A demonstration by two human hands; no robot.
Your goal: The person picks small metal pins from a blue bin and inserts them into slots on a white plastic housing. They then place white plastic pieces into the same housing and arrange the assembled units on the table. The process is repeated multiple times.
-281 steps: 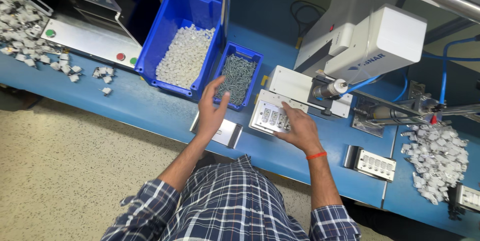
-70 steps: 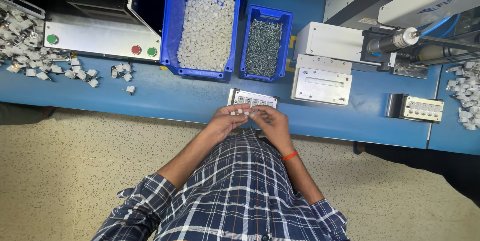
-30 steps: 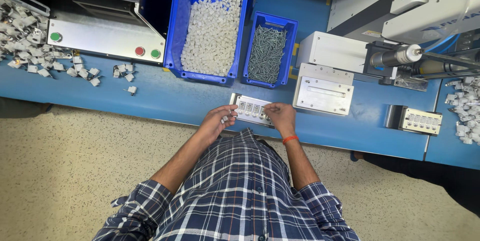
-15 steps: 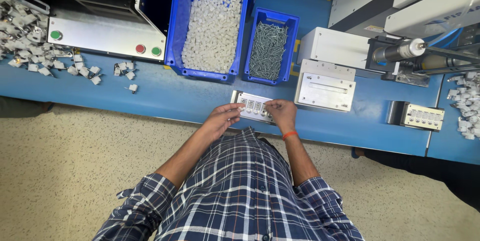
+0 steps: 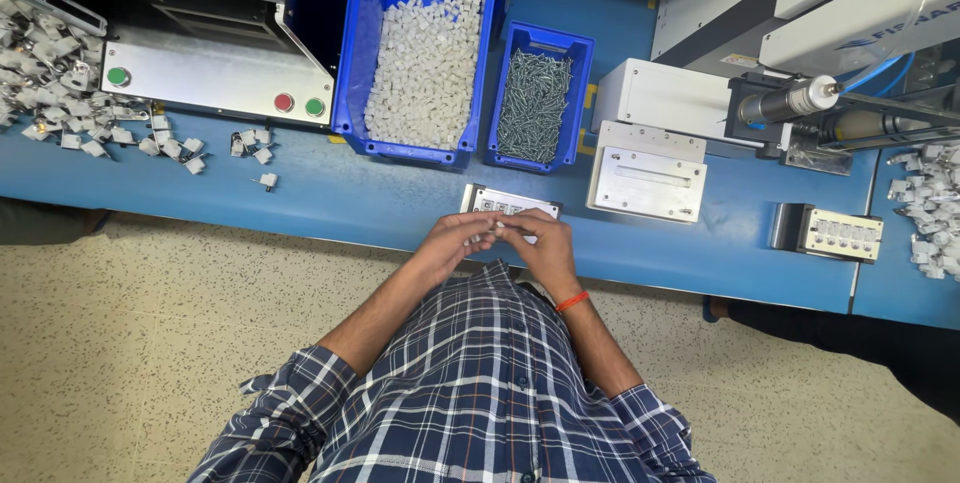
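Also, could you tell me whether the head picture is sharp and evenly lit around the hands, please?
Head view: lighting is even, shadows soft; left hand and right hand look slightly soft where the fingers meet over the small white slotted fixture; the big blue bin of white plastic pieces is crisp; straight edges bow slightly near the frame borders.

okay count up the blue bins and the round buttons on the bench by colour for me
Blue bins: 2, a large bin of white pieces and a small bin of screws
Green buttons: 2
Red buttons: 1
Total: 5
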